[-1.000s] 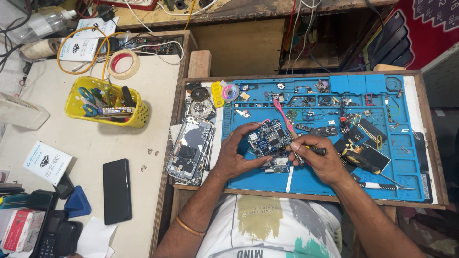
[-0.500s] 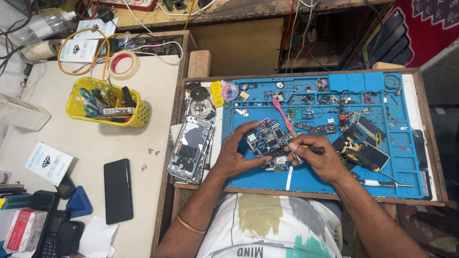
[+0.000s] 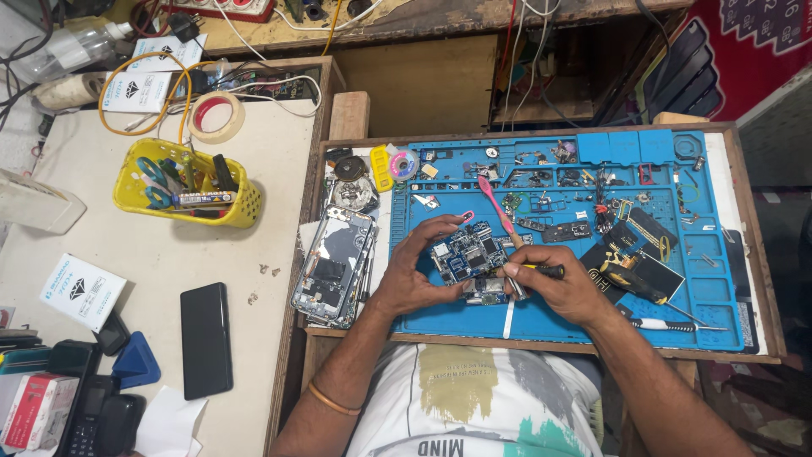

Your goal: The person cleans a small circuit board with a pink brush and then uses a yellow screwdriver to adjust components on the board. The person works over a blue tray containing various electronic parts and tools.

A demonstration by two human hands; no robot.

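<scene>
**benchrat:** ok so what's actually in hand here? Left hand [image 3: 414,279] is curled around a small blue circuit board [image 3: 463,252], thumb and fingers pinching its edges so it sits tipped up off the blue work mat [image 3: 592,326]. Right hand [image 3: 565,289] is closed in a pen-style pinch on a thin black-handled tool [image 3: 541,271], tip right at the board's right edge. Board is about mid-mat, a bit toward the near edge.

**solderfume:** yep, and there's a smaller grey part [image 3: 486,292] just under the board, lying on the mat between both hands. Can't tell if the tool tip actually touches the board or just hovers.

**benchrat:** containers though. That yellow perforated basket [image 3: 241,211] on the white tabletop [image 3: 127,254], toward its far edge, is stuffed: blue-handled scissors [image 3: 152,178], a flat black tool standing upright, something long lying across the front.

**solderfume:** the mat itself is kind of a container too. The moulded compartments along its far edge hold little screws and metal bits, too small to tell apart. Upper right corner pockets look mostly bare.

**benchrat:** pink toothbrush [image 3: 497,203] lies diagonally just beyond the board. Opened phone body [image 3: 334,267] sits off the mat's left edge, insides up.

**solderfume:** plus a black phone [image 3: 205,340] face-down near the tabletop's near edge, a tape roll [image 3: 216,116] behind the basket, and a white box [image 3: 80,290] at the left edge.
</scene>
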